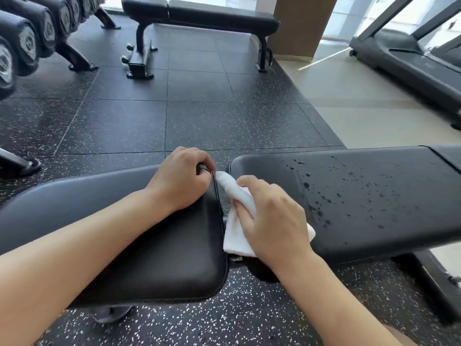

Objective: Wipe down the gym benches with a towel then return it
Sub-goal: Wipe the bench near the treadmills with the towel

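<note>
A black gym bench lies across the lower view in two pads: a seat pad (159, 250) on the left and a long back pad (369, 196) on the right, speckled with dark droplets. My right hand (272, 221) holds a white towel (235, 233) pressed into the gap between the pads. My left hand (180, 181) rests on the seat pad's far right corner, fingers curled over its edge with one end of the towel at its fingertips. A second black bench (199, 13) stands across the floor at the top.
A rack of dumbbells (27, 41) runs along the top left. A treadmill (419, 61) stands at the top right on a pale floor beside a brown pillar (296, 26). Speckled black rubber tiles (174, 116) cover the floor between the benches.
</note>
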The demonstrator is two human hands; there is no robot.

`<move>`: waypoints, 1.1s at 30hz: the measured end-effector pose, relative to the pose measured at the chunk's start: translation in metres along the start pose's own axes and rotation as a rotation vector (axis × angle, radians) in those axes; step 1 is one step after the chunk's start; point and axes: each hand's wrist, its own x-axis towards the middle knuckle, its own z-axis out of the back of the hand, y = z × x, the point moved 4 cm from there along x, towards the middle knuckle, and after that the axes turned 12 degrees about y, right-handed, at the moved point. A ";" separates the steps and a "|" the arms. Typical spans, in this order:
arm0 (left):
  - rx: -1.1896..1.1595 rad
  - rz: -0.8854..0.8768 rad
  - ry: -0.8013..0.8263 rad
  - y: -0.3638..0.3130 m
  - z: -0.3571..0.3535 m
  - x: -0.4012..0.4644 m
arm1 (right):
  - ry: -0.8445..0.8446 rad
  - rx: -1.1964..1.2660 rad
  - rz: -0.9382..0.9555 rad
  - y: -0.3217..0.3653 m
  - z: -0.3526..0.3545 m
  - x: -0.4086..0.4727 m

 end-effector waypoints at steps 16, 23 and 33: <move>0.105 -0.088 -0.007 0.003 0.001 0.002 | 0.089 -0.156 0.650 -0.012 0.014 -0.086; 0.117 -0.063 0.000 0.001 0.003 0.001 | -0.030 0.115 0.072 -0.055 0.011 0.010; 0.061 -0.110 0.002 -0.017 -0.007 0.006 | 0.001 0.080 0.093 -0.043 0.010 -0.039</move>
